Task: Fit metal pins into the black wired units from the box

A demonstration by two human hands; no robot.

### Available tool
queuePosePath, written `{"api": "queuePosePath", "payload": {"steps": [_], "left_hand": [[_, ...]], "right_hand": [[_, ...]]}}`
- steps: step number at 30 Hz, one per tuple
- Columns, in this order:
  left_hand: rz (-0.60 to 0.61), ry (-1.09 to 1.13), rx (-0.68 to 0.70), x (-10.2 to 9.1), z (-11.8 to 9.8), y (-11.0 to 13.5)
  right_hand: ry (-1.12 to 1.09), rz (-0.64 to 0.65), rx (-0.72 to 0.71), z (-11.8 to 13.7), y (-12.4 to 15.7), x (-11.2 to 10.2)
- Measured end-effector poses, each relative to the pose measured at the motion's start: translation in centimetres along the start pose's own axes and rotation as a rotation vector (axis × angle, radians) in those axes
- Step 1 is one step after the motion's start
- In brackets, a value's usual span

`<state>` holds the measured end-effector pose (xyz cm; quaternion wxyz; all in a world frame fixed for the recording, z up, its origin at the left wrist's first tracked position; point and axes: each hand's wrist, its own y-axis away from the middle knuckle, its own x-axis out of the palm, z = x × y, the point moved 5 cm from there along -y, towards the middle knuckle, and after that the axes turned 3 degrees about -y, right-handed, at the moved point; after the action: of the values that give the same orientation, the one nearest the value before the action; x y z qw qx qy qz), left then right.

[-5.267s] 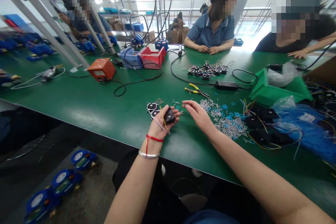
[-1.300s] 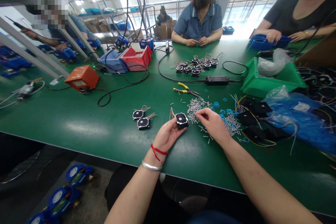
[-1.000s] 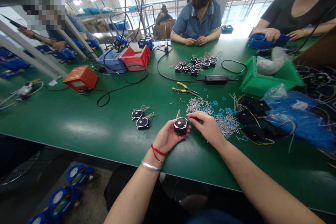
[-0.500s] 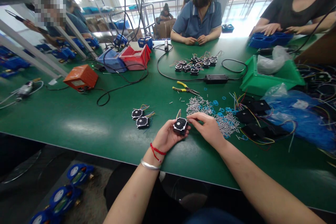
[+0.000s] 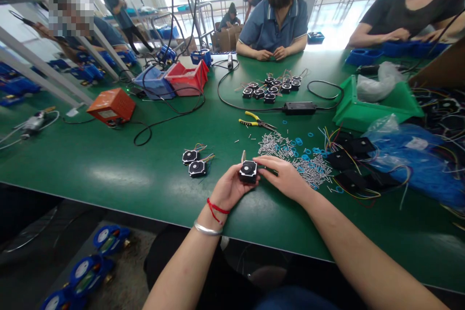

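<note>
My left hand grips a small square black module with white corners and a round centre, tilted a little; thin wires rise behind it. At the module's right side is my right hand, its index fingertip at the top right corner and its thumb just below. The fingers are bent together around something too small to make out. Left of my hands, two similar modules with coloured wires lie on the green table. Beyond my right hand spreads a pile of small metal screws mixed with blue rings.
Yellow-handled pliers lie beyond the screws. Farther back are several finished-looking modules and a cabled black box. A green bin, black wired parts and blue plastic bags crowd the right. Co-workers sit opposite.
My right hand has shifted slightly left, its index finger now over the module's corner. The module has turned a little in my left hand. The co-worker at right has moved their hands rightward.
</note>
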<state>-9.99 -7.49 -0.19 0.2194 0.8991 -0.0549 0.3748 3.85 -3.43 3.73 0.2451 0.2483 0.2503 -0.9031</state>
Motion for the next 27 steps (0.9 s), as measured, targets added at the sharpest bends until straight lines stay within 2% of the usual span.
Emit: {"api": "queuePosePath", "payload": {"steps": [3,6,10,13,16,18,22,24,27], "left_hand": [[-0.073,0.042,0.133,-0.5,-1.4,0.1],[-0.094,0.079,0.218,-0.6,-2.4,0.3],[-0.082,0.106,0.220,-0.6,-2.2,0.3],[-0.078,0.115,0.200,-0.8,-1.6,0.2],[-0.071,0.114,0.195,-1.0,-1.1,-0.1],[-0.051,0.103,0.191,-0.9,-0.8,-0.2],[-0.001,0.079,0.153,-0.3,-0.4,-0.2],[0.010,0.073,0.144,-0.1,-0.3,-0.2],[0.023,0.058,0.150,0.2,-0.4,-0.2]], "right_hand": [[0.046,0.077,-0.023,-0.8,-0.1,0.1],[0.206,-0.002,0.016,-2.5,-0.1,-0.1],[0.380,-0.050,0.056,-4.5,0.0,0.3],[0.341,-0.065,0.053,-4.4,-0.2,0.3],[0.125,-0.152,0.108,-3.1,-0.2,-0.3],[-0.177,-0.157,0.217,-2.6,-0.2,-0.2],[-0.851,-0.098,0.484,-2.9,0.3,1.7],[-0.998,-0.096,0.538,-3.3,0.4,2.3],[-1.021,-0.076,0.558,-3.6,0.4,2.5]]}}
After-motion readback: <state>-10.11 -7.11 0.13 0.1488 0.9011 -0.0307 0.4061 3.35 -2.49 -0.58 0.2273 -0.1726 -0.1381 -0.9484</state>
